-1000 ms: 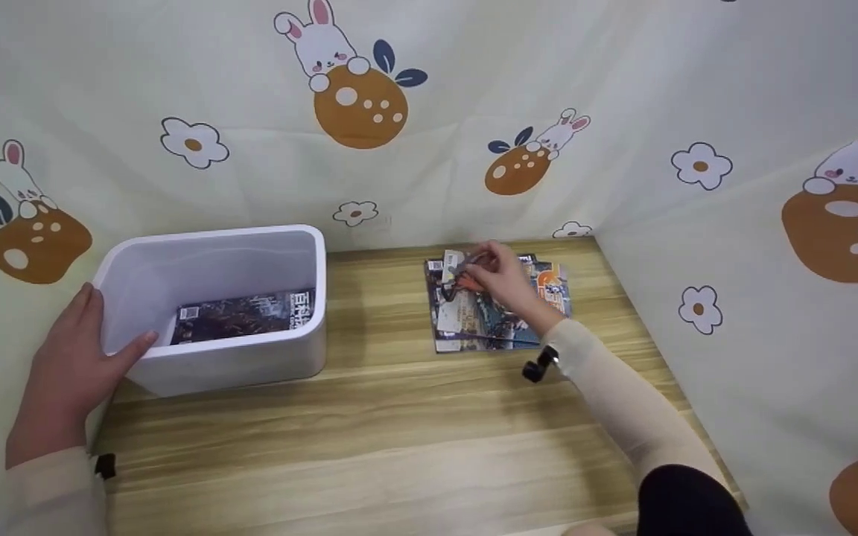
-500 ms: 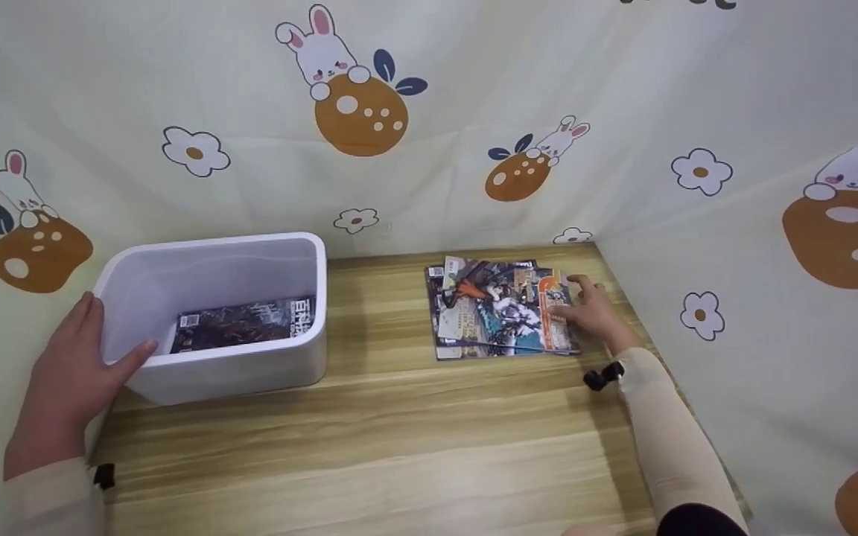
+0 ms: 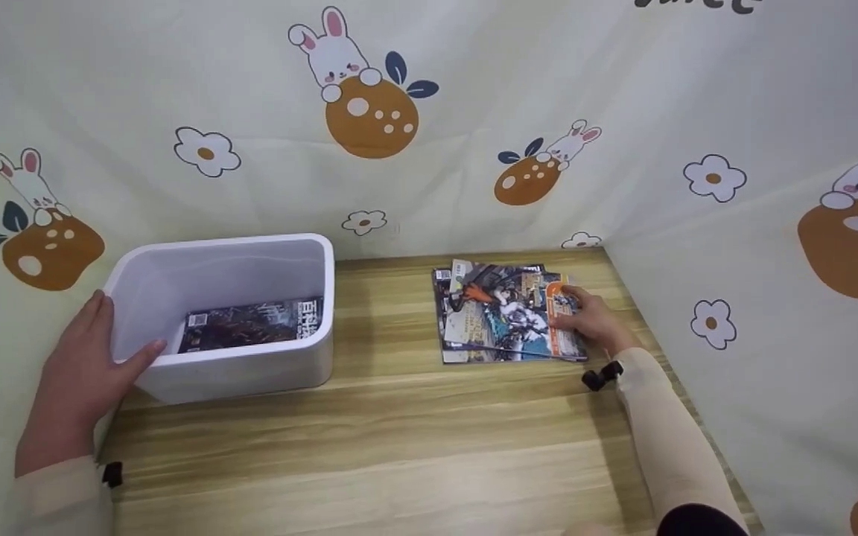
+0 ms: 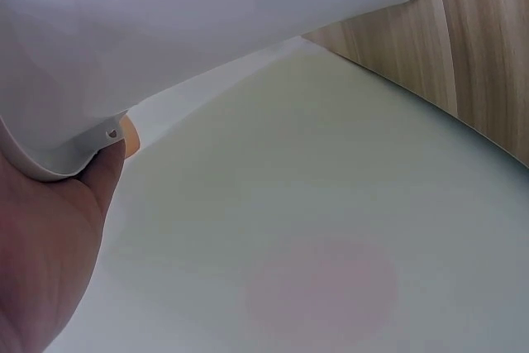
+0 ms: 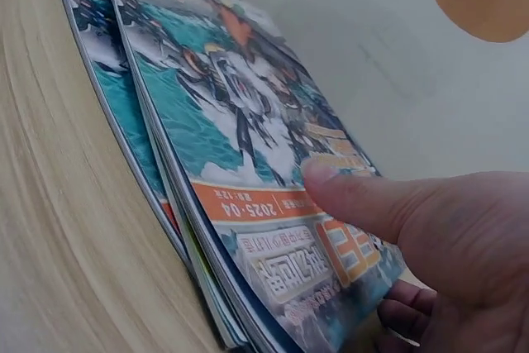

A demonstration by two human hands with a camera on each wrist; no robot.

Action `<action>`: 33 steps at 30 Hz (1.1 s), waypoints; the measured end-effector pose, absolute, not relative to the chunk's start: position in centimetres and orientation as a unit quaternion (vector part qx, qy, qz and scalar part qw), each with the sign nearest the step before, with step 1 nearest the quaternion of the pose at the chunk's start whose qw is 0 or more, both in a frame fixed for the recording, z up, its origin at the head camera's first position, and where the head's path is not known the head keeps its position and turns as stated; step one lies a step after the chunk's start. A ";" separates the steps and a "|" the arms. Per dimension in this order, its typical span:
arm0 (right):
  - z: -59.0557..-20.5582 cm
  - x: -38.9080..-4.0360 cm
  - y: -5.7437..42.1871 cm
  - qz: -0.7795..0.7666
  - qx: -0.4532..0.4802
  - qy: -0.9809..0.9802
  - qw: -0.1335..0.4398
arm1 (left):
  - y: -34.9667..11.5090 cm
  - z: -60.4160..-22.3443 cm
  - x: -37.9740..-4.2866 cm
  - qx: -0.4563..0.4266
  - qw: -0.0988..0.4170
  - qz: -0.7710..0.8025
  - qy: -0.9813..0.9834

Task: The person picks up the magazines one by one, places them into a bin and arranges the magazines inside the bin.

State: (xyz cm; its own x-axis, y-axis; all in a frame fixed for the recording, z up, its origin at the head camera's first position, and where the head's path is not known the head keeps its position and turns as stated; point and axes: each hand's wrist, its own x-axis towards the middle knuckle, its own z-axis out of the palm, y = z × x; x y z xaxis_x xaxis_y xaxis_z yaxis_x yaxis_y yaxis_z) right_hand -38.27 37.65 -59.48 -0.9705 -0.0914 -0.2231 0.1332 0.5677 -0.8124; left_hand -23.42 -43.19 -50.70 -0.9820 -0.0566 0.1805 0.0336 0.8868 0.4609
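Note:
My left hand (image 3: pixel 80 372) grips the left rim of a white plastic bin (image 3: pixel 243 374), its thumb over the near rim; in the left wrist view the bin wall (image 4: pixel 182 31) fills the top. A dark-covered magazine (image 3: pixel 250 326) lies flat inside the bin. To the right, a slightly fanned stack of magazines rests on the table. My right hand (image 3: pixel 594 324) is at the stack's right edge. In the right wrist view its thumb presses the top magazine (image 5: pixel 248 121) near an orange band, with fingers curled at the edge, partly hidden below.
A wood-grain table (image 3: pixel 414 432) carries the bin and the stack. Behind and to the right, a pale curtain (image 3: pixel 265 193) with rabbit and orange prints meets the table's edges. Table surface shows between the bin and the stack.
My right hand has moved from the stack's upper left to its right edge and now holds the top magazine there. My left hand stays on the bin. The view has shifted slightly.

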 end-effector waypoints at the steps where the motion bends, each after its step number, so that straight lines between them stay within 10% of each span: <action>1: -59.4 -38.4 37.6 -0.475 0.022 0.871 0.123 | -43.1 -50.6 -23.6 0.004 0.097 -0.238 -0.966; 33: -60.8 -38.1 38.0 -0.595 -0.039 0.801 0.056 | -42.9 -50.3 -23.6 0.004 0.092 -0.241 -0.966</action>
State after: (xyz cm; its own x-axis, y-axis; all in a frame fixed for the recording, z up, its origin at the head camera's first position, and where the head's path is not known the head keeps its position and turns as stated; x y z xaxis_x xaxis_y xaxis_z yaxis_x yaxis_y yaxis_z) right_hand -38.09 37.96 -60.85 -0.9906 -0.1295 -0.0432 0.0040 0.2886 -0.9574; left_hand -23.62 -42.94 -50.30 -0.9830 -0.0519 0.1761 0.0368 0.8841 0.4658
